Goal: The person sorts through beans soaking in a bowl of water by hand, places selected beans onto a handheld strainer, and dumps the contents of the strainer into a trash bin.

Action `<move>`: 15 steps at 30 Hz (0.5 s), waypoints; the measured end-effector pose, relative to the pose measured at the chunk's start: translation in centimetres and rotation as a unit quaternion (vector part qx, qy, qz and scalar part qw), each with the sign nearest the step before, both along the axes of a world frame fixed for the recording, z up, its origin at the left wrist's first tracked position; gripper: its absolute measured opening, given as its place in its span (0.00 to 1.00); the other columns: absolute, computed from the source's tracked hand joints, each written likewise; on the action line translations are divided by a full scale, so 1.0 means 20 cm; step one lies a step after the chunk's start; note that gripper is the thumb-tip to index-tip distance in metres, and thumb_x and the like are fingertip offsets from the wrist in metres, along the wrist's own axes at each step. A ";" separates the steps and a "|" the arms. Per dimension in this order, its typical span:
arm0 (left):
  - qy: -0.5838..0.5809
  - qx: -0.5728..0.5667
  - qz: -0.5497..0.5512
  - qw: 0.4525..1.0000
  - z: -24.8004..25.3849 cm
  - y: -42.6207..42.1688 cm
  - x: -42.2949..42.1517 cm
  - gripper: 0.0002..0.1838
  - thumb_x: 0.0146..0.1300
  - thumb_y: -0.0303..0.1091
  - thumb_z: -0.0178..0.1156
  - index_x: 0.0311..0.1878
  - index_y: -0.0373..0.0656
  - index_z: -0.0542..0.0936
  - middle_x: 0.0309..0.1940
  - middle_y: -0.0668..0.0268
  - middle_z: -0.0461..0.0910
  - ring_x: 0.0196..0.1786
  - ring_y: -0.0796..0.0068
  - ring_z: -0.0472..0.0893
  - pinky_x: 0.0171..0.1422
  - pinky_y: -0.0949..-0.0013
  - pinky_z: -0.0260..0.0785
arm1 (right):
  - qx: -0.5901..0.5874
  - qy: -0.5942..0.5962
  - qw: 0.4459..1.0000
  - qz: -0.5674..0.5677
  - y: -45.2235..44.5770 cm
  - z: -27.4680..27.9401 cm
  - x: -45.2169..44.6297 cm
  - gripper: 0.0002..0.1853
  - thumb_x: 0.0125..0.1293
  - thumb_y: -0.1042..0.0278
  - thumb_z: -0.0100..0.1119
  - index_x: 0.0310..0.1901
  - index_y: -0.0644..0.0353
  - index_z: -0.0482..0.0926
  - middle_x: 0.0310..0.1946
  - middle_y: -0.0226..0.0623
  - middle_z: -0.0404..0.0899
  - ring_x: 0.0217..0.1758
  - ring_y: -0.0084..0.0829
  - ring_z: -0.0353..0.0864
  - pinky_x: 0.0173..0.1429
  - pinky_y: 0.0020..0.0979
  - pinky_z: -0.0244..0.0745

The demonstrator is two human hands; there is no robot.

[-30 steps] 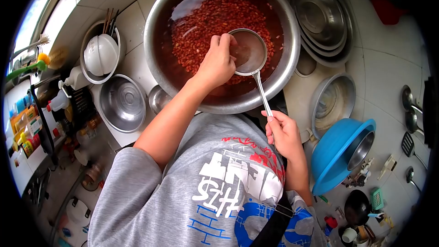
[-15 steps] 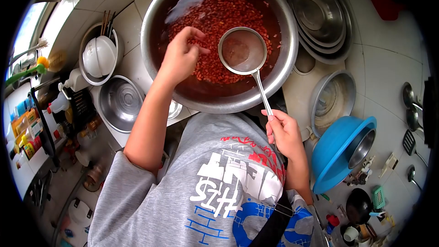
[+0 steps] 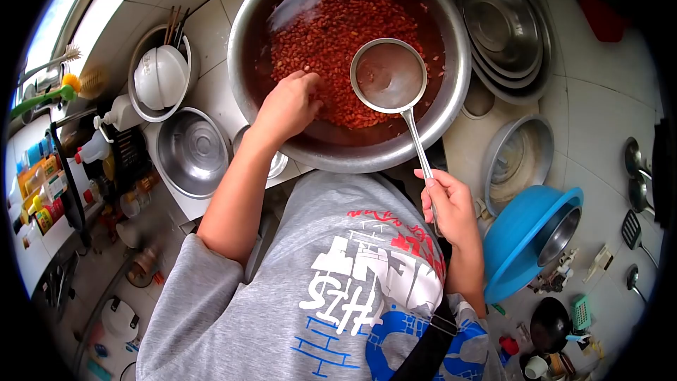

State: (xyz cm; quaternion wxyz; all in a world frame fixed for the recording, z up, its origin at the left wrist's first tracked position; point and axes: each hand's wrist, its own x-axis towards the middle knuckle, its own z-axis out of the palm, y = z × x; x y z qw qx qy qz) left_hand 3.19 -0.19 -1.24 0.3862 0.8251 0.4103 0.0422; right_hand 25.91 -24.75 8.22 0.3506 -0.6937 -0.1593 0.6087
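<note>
A wide metal basin (image 3: pixel 458 63) holds reddish water and a thick layer of small red beans (image 3: pixel 338 35). Over the near left part of the basin is my left hand (image 3: pixel 290 104), its fingers curled down at the beans. What its fingertips pinch, if anything, is hidden. My right hand (image 3: pixel 448 204) grips the long handle of a round metal strainer (image 3: pixel 388 76) just outside the near rim. The strainer's bowl is over the beans on the right side, with a cloudy pinkish look inside it.
Left of the basin stand a metal bowl (image 3: pixel 192 152) and a pot (image 3: pixel 187 92) with white bowls and chopsticks. Nested metal basins (image 3: pixel 501 28) are at the right. Nearer lie a worn metal basin (image 3: pixel 518 159) and a tilted blue basin (image 3: pixel 518 240). Utensils (image 3: pixel 631 229) hang far right.
My left hand has dropped lower and nearer to me, its fingers now curled downward. The strainer stays over the beans in my right hand. The whole view has shifted slightly.
</note>
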 end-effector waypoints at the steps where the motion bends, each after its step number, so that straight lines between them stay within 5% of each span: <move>1: 0.004 0.006 -0.001 1.000 -0.01 -0.01 0.01 0.12 0.56 0.24 0.66 0.45 0.37 0.84 0.38 0.52 0.82 0.47 0.48 0.83 0.56 0.53 0.75 | 0.002 0.002 1.000 0.001 0.00 0.00 0.00 0.15 0.81 0.69 0.49 0.59 0.70 0.79 0.24 0.27 0.75 0.21 0.15 0.71 0.27 0.20 0.69; 9: -0.005 -0.011 -0.006 1.000 -0.06 -0.01 0.04 0.08 0.60 0.27 0.68 0.42 0.37 0.87 0.36 0.55 0.84 0.42 0.57 0.85 0.48 0.57 0.78 | 0.004 0.001 1.000 0.003 0.00 0.01 -0.01 0.15 0.81 0.69 0.49 0.59 0.70 0.79 0.25 0.27 0.75 0.22 0.15 0.71 0.27 0.20 0.69; 15: -0.021 -0.194 0.076 0.978 0.03 0.01 0.09 0.07 0.69 0.29 0.66 0.46 0.36 0.87 0.38 0.58 0.88 0.39 0.74 0.86 0.46 0.67 0.78 | 0.002 0.002 1.000 -0.005 -0.02 0.00 -0.01 0.15 0.81 0.69 0.49 0.59 0.69 0.79 0.25 0.27 0.75 0.21 0.15 0.71 0.27 0.20 0.69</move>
